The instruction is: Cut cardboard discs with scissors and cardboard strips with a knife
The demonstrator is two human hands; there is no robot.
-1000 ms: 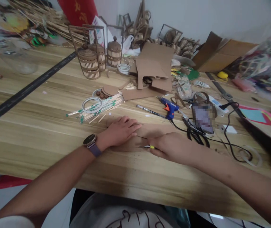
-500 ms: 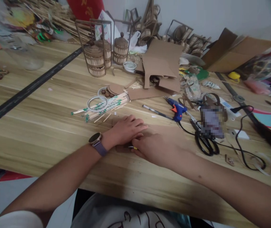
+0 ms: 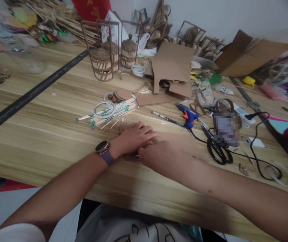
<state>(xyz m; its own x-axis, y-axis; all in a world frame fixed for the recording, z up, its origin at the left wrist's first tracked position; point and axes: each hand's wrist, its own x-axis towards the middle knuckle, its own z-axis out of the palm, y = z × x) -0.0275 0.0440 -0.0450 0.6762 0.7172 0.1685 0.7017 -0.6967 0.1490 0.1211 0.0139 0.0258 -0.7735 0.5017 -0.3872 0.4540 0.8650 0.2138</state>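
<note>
While the left hand [image 3: 136, 137] lies palm down on a strip of cardboard [image 3: 183, 141], its fingers extended, slightly spread and gripping nothing, the right hand [image 3: 156, 156] sits just beside those fingertips, its own fingers curled closed around a mostly hidden tool [image 3: 136, 155] with a pale tip. The cardboard rests flat on the wooden table [image 3: 58, 144], beneath both hands. Beyond it lie a pen [image 3: 168, 119], a blue glue gun [image 3: 190, 118] and, farther back, 3 lidded baskets [image 3: 101, 64].
</note>
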